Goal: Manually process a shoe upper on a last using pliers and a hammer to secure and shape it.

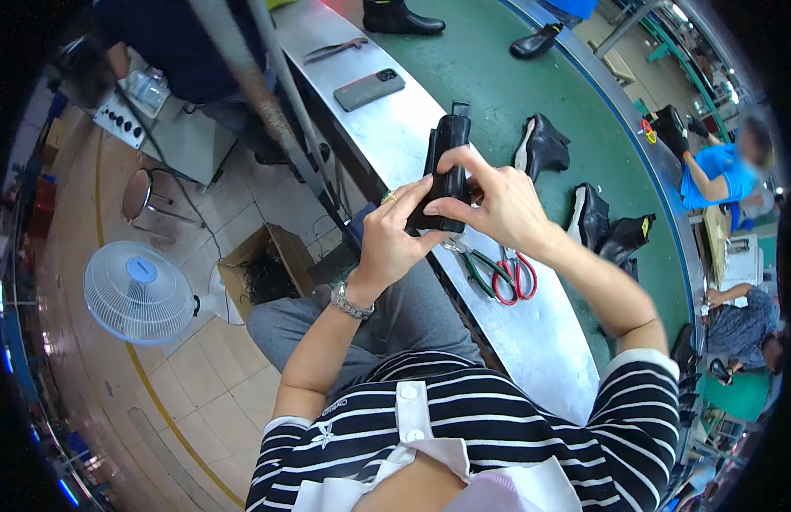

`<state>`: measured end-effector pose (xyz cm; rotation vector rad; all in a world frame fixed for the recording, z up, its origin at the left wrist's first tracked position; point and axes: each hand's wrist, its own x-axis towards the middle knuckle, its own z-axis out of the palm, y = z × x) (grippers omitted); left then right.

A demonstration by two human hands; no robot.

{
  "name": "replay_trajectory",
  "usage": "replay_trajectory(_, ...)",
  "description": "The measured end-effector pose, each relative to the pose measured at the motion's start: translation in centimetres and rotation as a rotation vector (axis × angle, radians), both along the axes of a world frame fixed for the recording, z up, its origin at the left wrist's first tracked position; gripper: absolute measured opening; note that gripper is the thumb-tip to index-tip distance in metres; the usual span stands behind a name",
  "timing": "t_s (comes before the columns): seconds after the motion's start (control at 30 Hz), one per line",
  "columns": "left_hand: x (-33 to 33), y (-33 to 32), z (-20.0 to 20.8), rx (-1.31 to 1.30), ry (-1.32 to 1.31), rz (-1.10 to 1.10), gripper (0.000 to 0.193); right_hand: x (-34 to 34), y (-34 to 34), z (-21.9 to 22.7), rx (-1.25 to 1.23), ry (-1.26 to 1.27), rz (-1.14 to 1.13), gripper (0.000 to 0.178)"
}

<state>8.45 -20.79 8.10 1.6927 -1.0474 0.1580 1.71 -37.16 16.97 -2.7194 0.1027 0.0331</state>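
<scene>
Both hands hold a black boot [452, 136] above the metal ledge, with a small tab sticking up at its far end. My left hand [390, 237] is closed on its left side, fingers along the shaft and thumb at the near end. From the right, my right hand [508, 201] grips it with the index finger bent over the top and the thumb pressed on the near part. The boot's underside is hidden. Just below the hands, nippers [482, 271] with green and red handles lie beside red-handled scissors [525, 275] on the metal ledge [532, 350].
Black shoes [546, 145] stand on the green belt [489, 85] to the right. A phone [368, 90] and a slim tool [336, 51] lie farther along the ledge. At left are a fan [139, 292], a stool [139, 200] and a carton [235, 277] of black scraps. Co-workers sit across the belt.
</scene>
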Motion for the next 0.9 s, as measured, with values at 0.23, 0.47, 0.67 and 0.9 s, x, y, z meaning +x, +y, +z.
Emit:
replay_trajectory(0.23, 0.7, 0.6, -0.6, -0.030, 0.123, 0.017, 0.061, -4.1, 0.7, -5.9, 0.624, -0.305, -0.161, 0.111)
replay_trajectory(0.47, -0.6, 0.4, -0.2, -0.013, 0.101, -0.056, 0.063, -5.6, 0.2, -6.1, 0.949, -0.274, -0.298, 0.089)
replay_trajectory(0.67, -1.7, -0.1, 0.2, 0.030, 0.122, -0.069, 0.070, -5.8, -0.6, -5.3, 1.020, -0.220, -0.350, 0.079)
replay_trajectory(0.9, -0.5, -1.2, 0.0, 0.137, 0.014, -0.184, 0.097, -4.6, -2.1, -3.9, 0.902, -0.109, -0.305, 0.081)
